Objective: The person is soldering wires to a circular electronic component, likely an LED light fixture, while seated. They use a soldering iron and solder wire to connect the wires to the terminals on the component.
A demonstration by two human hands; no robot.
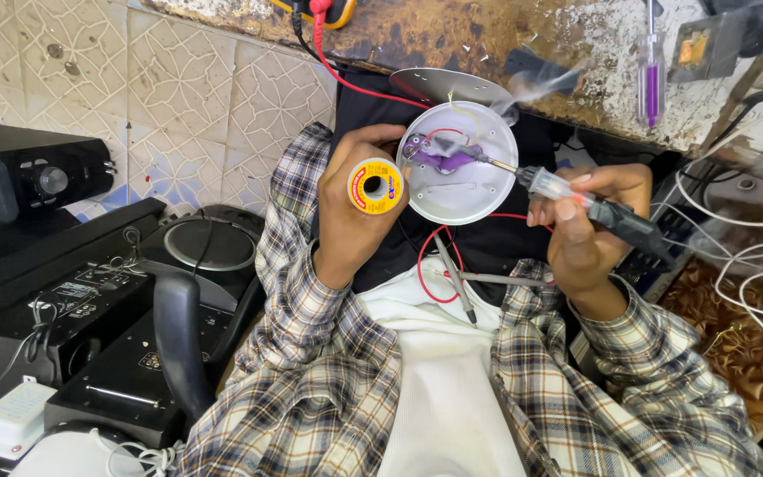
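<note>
My left hand (351, 208) grips a small yellow spool of solder wire (374, 185) and steadies a round white lamp housing (465, 190) on my lap. Inside the housing sits a purple circuit board (448, 159) with thin red and yellow wires. My right hand (585, 216) holds a soldering iron (576, 194) with a clear and black handle. Its metal tip touches the purple board, and a wisp of smoke (536, 84) rises from there.
A worn workbench edge (523, 53) runs across the top, with a purple-handled screwdriver (651, 84) and red and black probe leads (328, 53). Black speakers and audio boxes (72, 265) crowd the left. White cables (752, 256) tangle at right. A metal probe (457, 283) lies on my lap.
</note>
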